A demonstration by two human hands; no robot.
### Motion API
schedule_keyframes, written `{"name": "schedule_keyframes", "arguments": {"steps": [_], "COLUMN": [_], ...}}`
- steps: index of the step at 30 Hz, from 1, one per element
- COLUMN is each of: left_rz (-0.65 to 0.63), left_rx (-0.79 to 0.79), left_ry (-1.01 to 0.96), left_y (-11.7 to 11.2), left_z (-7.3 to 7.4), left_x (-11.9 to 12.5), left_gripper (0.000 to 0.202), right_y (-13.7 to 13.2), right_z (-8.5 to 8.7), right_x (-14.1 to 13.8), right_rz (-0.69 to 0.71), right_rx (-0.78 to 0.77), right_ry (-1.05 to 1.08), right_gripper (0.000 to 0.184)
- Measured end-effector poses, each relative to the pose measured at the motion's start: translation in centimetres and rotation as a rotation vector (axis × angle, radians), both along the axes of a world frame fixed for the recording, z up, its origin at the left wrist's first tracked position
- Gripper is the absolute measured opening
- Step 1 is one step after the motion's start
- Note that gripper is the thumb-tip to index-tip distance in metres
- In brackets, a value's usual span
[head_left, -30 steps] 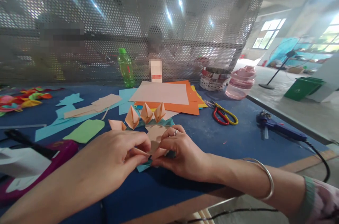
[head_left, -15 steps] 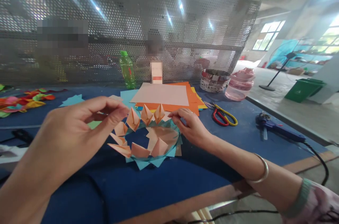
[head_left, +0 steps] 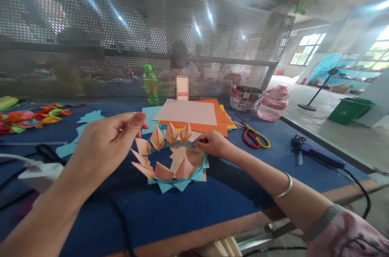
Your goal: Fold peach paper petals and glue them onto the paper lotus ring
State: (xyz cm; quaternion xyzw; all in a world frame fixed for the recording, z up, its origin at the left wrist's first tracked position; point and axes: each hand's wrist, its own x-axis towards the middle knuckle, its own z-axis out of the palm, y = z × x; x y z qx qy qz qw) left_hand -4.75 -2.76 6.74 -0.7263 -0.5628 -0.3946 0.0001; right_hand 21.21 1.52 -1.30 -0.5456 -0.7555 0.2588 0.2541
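Observation:
A paper crown (head_left: 164, 172) lies on the blue table, a ring with peach folded points standing up inside and light-blue points below. My right hand (head_left: 214, 143) pinches the right back part of its blue band, where the fingertips hide the paper. My left hand (head_left: 103, 143) is raised just left of the crown, above its peach points. Its thumb presses against the curled fingers, and whatever may be between them is hidden. A peach paper piece (head_left: 176, 160) shows inside the ring.
Behind the crown lie stacked paper sheets (head_left: 188, 112). Pliers or scissors with red and yellow handles (head_left: 257, 137) and a glue gun (head_left: 319, 153) lie right. A green bottle (head_left: 151, 85), woven basket (head_left: 245, 98) and pink jug (head_left: 274, 103) stand behind. Black cables and a white plug (head_left: 39, 174) are left.
My left hand has tilted, its thumb now higher and its fingers tucked in closer. My right hand stays at the crown's rim. The camera view has shifted slightly.

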Motion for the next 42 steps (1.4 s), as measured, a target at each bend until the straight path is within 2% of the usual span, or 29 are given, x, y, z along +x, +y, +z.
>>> {"name": "schedule_keyframes", "arguments": {"steps": [3,5,8,11,16,22,25,28,30,32,37,39,42], "left_rz": [0.012,0.023,0.071,0.077,0.024,-0.266,-0.384,-0.381,-0.367,-0.349,-0.316,-0.318,-0.324], "left_rx": [0.035,0.123,0.27,0.324,0.221,0.138,-0.034,-0.181,-0.235,-0.256,-0.271,-0.286,-0.298], "left_ry": [-0.072,-0.133,-0.233,-0.277,-0.134,0.148,0.261,0.338,0.337,0.308,0.27,0.267,0.256], "left_y": [-0.4,-0.9,-1.4,-1.6,-1.2,-0.4,0.1,0.6,0.8,1.0,1.1,1.2,1.4], "left_z": [0.1,0.3,0.6,0.6,-0.5,-2.9,-4.5,-5.9,-6.5,-6.8,-7.2,-7.3,-7.5], "left_x": [0.2,0.5,1.0,1.3,1.8,3.0,3.5,3.7,3.8,4.0,4.2,4.1,4.0], "left_gripper": [0.045,0.041,0.036,0.034,0.03,0.024,0.022,0.024,0.027,0.03,0.036,0.033,0.029], "right_y": [-0.1,0.1,1.0,1.9,3.1,3.9,4.0,3.5,2.7,1.6,-1.6,-2.6,-3.4], "right_z": [0.2,0.1,-0.1,-0.3,-0.2,-0.5,-0.7,-0.5,-0.1,0.2,0.3,0.0,-0.4], "right_x": [0.1,0.6,1.8,3.2,4.7,5.3,5.3,5.1,4.6,3.6,0.7,-0.1,-0.6], "right_rz": [-0.056,-0.111,-0.206,-0.309,-0.451,-0.531,-0.536,-0.538,-0.504,-0.407,-0.026,0.131,0.171], "right_rx": [0.026,0.038,0.04,0.011,-0.032,-0.005,0.027,0.117,0.193,0.252,0.312,0.338,0.347], "right_ry": [0.051,0.104,0.2,0.302,0.424,0.43,0.38,0.302,0.249,0.208,0.094,-0.034,-0.174], "right_gripper": [0.024,0.021,0.024,0.025,0.022,0.021,0.022,0.031,0.03,0.022,0.007,0.011,0.029]}}
